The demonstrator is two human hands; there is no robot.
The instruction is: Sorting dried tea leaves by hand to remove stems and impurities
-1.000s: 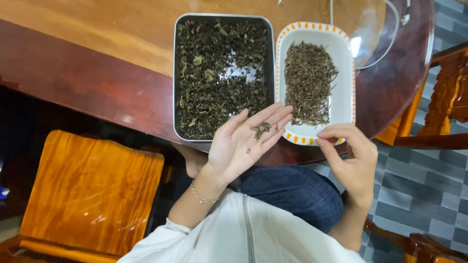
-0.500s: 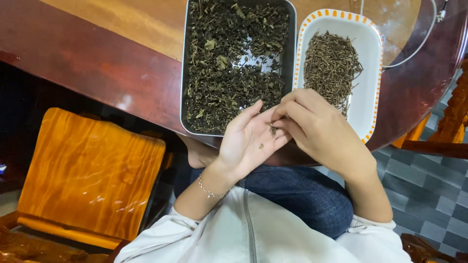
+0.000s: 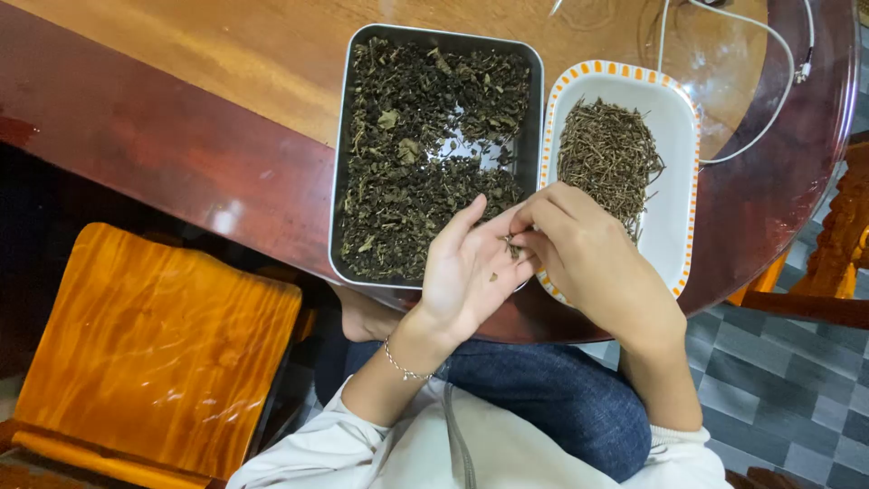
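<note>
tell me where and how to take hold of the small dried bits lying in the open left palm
Pinch the dried bits by their thin stems from above, with fingertip pads. The left hand is palm up, cupped and flat under them, so only the top is free; the right hand already comes in that way over the white tray.

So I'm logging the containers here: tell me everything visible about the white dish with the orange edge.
The white dish is rectangular with rounded corners and an orange-dashed rim, looking like enamel or melamine. It lies flat on the wooden table, beside the metal tray. It holds a pile of thin dried stems. The right hand covers its near corner.
</note>
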